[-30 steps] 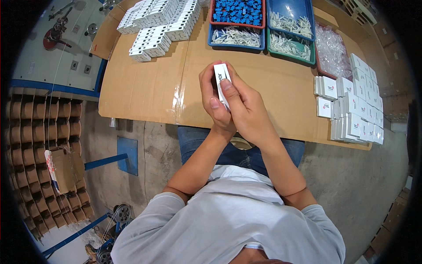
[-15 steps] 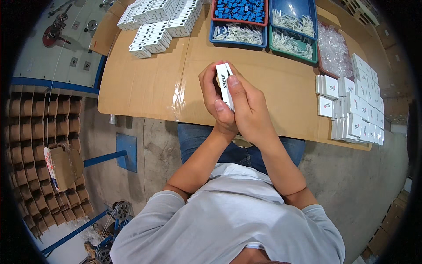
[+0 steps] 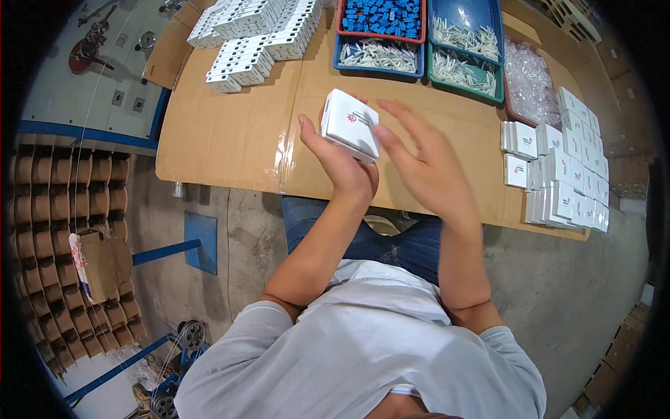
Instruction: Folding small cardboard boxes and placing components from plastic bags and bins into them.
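A flat white square box (image 3: 349,122) with a small red mark and dark print on its broad face lies tilted in my left hand (image 3: 347,171). The left thumb runs up along the box's left side, and most of the other fingers are hidden beneath it. Just to the right, my right hand (image 3: 438,171) is open with its fingers stretched out, slightly blurred. Its thumb is close by the box's right edge; whether they touch, I cannot tell.
Stacked white units (image 3: 241,66) stand at the table's far left. Trays of blue parts (image 3: 382,15) and white slender parts (image 3: 380,56) sit at the back, beside a bin of clear plastic pieces (image 3: 530,84). White boxes (image 3: 569,167) are piled at the right on the cardboard-covered table (image 3: 230,140).
The box has turned from its narrow side to its broad face. My right hand has let go and drawn away to the right, while my left hand keeps the box.
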Tool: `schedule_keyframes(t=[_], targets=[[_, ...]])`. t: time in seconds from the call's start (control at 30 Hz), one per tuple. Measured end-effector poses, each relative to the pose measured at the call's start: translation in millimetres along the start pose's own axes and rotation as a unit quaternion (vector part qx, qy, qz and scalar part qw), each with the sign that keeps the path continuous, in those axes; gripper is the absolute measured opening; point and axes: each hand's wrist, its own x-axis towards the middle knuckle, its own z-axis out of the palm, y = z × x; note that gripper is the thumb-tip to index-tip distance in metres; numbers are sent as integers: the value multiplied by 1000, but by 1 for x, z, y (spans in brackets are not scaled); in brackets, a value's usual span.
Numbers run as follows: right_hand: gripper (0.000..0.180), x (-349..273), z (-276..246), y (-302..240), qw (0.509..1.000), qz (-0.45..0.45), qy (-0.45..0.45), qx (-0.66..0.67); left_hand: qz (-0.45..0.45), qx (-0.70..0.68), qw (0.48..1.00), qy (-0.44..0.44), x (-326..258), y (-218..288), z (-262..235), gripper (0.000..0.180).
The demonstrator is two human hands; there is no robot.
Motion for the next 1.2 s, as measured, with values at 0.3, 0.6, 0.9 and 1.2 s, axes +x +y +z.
schedule_keyframes(t=[0.3, 0.6, 0.9, 1.2], targets=[[16, -58, -64, -101, 869, -435, -235, 17, -125, -36, 991, -42, -10, -4, 7, 45], [17, -56, -62, -157, 895, -277, -344, -63, -111, 29, 991, -64, -12, -29, 17, 60], [25, 2, -13, -227, 873, -143, -448, -130, -102, 33, 993, -43, -14, -21, 22, 59], [20, -75, -52, -158, 919, -225, -241, -214, -97, 29, 995, -11, -13, 5, 15, 69]])
